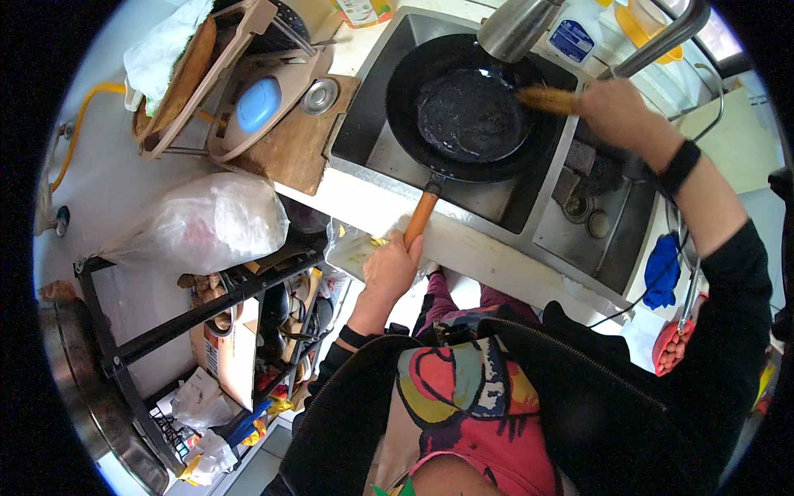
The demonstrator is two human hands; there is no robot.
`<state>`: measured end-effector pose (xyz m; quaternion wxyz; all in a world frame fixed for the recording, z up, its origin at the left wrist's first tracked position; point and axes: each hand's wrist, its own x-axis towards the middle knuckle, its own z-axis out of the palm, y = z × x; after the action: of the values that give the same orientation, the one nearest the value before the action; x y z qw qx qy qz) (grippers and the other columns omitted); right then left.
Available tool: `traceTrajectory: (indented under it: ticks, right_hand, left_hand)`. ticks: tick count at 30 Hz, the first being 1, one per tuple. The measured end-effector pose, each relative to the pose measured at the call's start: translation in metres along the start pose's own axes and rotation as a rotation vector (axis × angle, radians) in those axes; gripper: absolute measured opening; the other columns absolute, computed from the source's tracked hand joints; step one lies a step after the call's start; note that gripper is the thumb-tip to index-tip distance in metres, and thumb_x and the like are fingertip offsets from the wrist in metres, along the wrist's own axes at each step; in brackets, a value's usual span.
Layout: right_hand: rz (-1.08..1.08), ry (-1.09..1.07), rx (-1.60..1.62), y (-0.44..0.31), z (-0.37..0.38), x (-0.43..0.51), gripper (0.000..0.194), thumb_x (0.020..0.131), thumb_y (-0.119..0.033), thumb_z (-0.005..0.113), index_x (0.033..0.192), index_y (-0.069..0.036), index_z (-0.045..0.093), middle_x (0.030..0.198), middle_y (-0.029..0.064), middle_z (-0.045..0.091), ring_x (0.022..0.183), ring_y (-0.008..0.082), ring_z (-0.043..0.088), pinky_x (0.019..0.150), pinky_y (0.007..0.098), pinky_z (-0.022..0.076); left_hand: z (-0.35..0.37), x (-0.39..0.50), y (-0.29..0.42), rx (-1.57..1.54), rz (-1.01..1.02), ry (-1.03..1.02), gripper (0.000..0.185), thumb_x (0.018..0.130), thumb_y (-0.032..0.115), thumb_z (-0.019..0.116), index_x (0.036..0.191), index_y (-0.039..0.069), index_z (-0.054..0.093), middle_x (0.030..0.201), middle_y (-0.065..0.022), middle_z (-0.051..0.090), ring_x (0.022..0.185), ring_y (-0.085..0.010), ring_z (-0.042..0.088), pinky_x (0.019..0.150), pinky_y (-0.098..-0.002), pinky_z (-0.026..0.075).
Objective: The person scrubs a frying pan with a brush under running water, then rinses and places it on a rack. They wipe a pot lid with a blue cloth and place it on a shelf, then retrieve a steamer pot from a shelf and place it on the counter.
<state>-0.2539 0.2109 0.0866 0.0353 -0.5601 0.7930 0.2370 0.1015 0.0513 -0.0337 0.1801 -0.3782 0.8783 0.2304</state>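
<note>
A black wok (471,118) with a wet, shiny inside rests over the larger basin of a stainless steel double sink (372,146). My left hand (392,268) is wrapped around the wok's wooden handle (422,215), which reaches over the counter's front edge. In my right hand (623,115) is a wooden-handled brush (549,100), its working end at the wok's right inner wall. That end is too dark and blurred to make out. Above the wok's far rim hangs a metal faucet head (515,31).
Left of the sink, a wooden cutting board (298,142) carries a rack (273,124) with a blue soap box (258,105). A stuffed plastic bag (211,220) tops a black metal shelf (211,319). A blue cloth (662,271) and a red bowl (672,350) lie right.
</note>
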Motion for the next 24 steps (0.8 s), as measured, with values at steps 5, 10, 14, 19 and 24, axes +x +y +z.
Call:
traceTrajectory:
  ticks: [5, 10, 14, 19, 24]
  right_hand:
    - [-0.127, -0.29, 0.256, -0.06, -0.049, -0.038, 0.019, 0.073, -0.004, 0.06, 0.09, -0.008, 0.067, 0.075, 0.0139, 0.066, 0.073, 0.0314, 0.067, 0.061, 0.0422, 0.0539]
    - [-0.2, -0.04, 0.765, -0.082, -0.027, 0.0, 0.018, 0.081, -0.019, 0.06, 0.092, -0.005, 0.065, 0.078, 0.0168, 0.065, 0.073, 0.0326, 0.065, 0.065, 0.0398, 0.0514]
    - [-0.054, 0.278, 0.864, -0.086, 0.027, 0.034, 0.026, 0.083, -0.02, 0.06, 0.107, -0.01, 0.06, 0.08, 0.0152, 0.063, 0.074, 0.0329, 0.063, 0.065, 0.0414, 0.0501]
    - [-0.114, 0.15, 0.627, -0.073, 0.069, -0.015, 0.035, 0.083, -0.02, 0.062, 0.117, -0.017, 0.056, 0.084, 0.0121, 0.059, 0.075, 0.033, 0.062, 0.065, 0.0434, 0.0508]
    - [-0.223, 0.233, 0.79, -0.083, 0.078, -0.016, 0.051, 0.081, -0.014, 0.066, 0.129, -0.021, 0.05, 0.085, 0.0114, 0.055, 0.078, 0.0314, 0.061, 0.065, 0.0397, 0.0508]
  left_hand:
    - [-0.003, 0.001, -0.001, -0.004, 0.018, -0.02, 0.048, 0.094, 0.049, 0.044, 0.098, 0.001, 0.054, 0.079, -0.0248, 0.066, 0.079, -0.0426, 0.065, 0.074, -0.051, 0.049]
    - [-0.003, -0.002, -0.001, 0.006, 0.026, -0.015, 0.048, 0.094, 0.049, 0.044, 0.099, 0.002, 0.055, 0.081, -0.0243, 0.067, 0.08, -0.0419, 0.065, 0.074, -0.0506, 0.049]
    - [-0.003, -0.003, -0.001, -0.007, 0.027, -0.013, 0.048, 0.094, 0.049, 0.044, 0.098, 0.003, 0.055, 0.081, -0.024, 0.067, 0.08, -0.0415, 0.066, 0.074, -0.0507, 0.049]
    - [-0.004, -0.002, -0.001, 0.018, 0.019, -0.011, 0.047, 0.094, 0.049, 0.044, 0.097, 0.003, 0.055, 0.079, -0.0231, 0.067, 0.077, -0.0408, 0.066, 0.071, -0.0509, 0.049]
    - [-0.002, -0.002, -0.001, 0.024, 0.063, 0.009, 0.047, 0.094, 0.048, 0.045, 0.096, 0.002, 0.055, 0.075, -0.0226, 0.066, 0.071, -0.0408, 0.066, 0.066, -0.0511, 0.05]
